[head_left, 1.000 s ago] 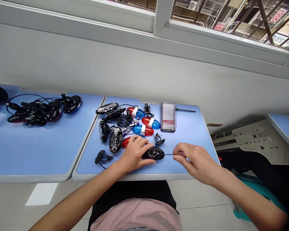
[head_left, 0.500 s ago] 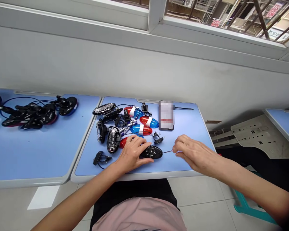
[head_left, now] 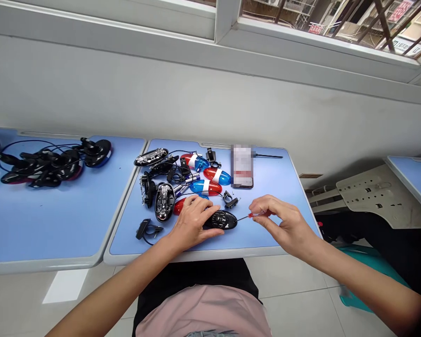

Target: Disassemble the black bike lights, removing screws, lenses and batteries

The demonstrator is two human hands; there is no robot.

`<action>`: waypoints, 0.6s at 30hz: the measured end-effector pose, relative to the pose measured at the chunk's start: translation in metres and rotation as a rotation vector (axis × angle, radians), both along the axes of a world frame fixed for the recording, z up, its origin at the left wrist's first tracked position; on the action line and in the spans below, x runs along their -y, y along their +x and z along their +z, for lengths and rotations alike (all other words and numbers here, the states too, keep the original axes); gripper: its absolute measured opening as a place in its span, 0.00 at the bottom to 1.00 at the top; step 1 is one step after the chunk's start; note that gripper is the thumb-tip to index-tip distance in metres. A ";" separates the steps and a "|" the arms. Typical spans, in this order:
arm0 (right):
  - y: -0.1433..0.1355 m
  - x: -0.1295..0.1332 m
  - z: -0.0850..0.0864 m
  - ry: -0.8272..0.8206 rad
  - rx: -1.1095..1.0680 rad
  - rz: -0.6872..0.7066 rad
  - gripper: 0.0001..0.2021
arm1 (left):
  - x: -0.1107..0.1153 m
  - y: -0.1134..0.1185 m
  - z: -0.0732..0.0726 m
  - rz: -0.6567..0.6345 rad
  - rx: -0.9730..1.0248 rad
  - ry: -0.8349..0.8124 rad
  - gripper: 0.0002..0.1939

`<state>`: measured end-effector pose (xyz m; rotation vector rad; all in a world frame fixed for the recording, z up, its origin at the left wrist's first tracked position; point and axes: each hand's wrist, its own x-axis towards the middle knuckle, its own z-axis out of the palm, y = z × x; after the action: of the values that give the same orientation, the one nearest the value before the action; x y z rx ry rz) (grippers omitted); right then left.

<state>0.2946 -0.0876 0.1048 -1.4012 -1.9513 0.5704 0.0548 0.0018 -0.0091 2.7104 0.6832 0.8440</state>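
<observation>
- The left hand (head_left: 195, 219) has fingers partly spread, holding the black shell (head_left: 226, 220) on the blue counter (head_left: 272, 178).
- The right hand's (head_left: 280, 220) fingers pinch a thin screwdriver (head_left: 250, 216), tip at the shell's end.

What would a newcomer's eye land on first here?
Probably the glossy red-and-blue covers with white bands, clustered mid-desk. Next, at the near edge, the left hand grips a black oval casing, while the right hand holds a thin screwdriver to its right end. Black cabled units lie heaped on the desk to the left.
</observation>
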 end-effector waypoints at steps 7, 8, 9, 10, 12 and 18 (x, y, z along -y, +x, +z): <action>-0.005 0.009 -0.014 0.167 -0.039 -0.154 0.12 | 0.001 0.000 -0.001 0.009 -0.001 -0.007 0.27; -0.005 0.010 -0.014 0.181 -0.049 -0.143 0.14 | 0.001 0.000 -0.001 0.012 -0.002 -0.009 0.27; -0.005 0.010 -0.015 0.192 -0.063 -0.122 0.16 | 0.001 0.000 -0.001 0.013 -0.002 -0.011 0.27; -0.005 0.010 -0.015 0.200 -0.077 -0.100 0.18 | 0.001 0.001 -0.001 0.014 -0.001 -0.012 0.27; -0.006 0.010 -0.017 0.197 -0.095 -0.070 0.18 | 0.001 0.001 -0.001 0.014 0.002 -0.012 0.26; -0.012 0.009 -0.023 0.252 -0.097 -0.210 0.10 | 0.001 0.001 -0.002 0.018 0.001 -0.022 0.26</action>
<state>0.2831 -0.0967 0.0821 -1.3684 -1.7067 0.2786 0.0555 0.0008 -0.0109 2.6882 0.7136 0.8366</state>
